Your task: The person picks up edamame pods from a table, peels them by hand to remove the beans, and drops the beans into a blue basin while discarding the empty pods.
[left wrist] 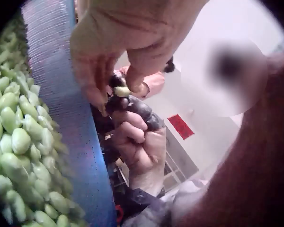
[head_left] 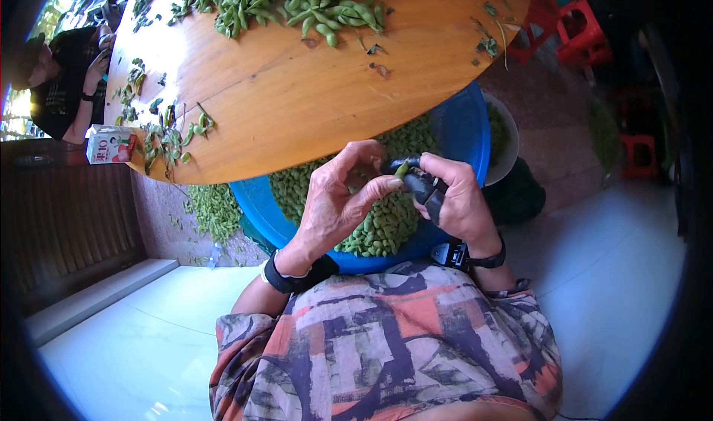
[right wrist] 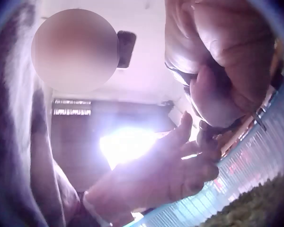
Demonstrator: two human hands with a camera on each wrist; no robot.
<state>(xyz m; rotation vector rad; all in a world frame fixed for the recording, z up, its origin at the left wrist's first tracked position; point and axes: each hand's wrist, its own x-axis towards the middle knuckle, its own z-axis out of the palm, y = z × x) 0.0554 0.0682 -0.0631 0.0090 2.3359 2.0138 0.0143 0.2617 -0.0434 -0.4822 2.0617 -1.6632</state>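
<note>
A green pod [head_left: 402, 170] is between the two hands, over a blue basket [head_left: 252, 211] of green beans. The left hand [head_left: 334, 198] has its thumb tip against the pod. On the other side, the right hand [head_left: 460, 205] pinches it between black-covered fingertips. In the left wrist view, a pale green bean or pod [left wrist: 122, 91] shows between the black coverings of the right hand [left wrist: 142, 151], beside the thumb of the left hand [left wrist: 132, 28]. The right wrist view has the right hand [right wrist: 227, 52] close above the left hand [right wrist: 161, 175]; their fingertips hide the pod.
A wooden table [head_left: 297, 101] stands beyond the basket, with heaped pods [head_left: 327, 8], scraps and a drink carton [head_left: 110, 144]. A pale bowl [head_left: 512, 142] and red stools [head_left: 583, 31] are at the right. Pods [head_left: 215, 211] lie on the floor. Another person sits at far left.
</note>
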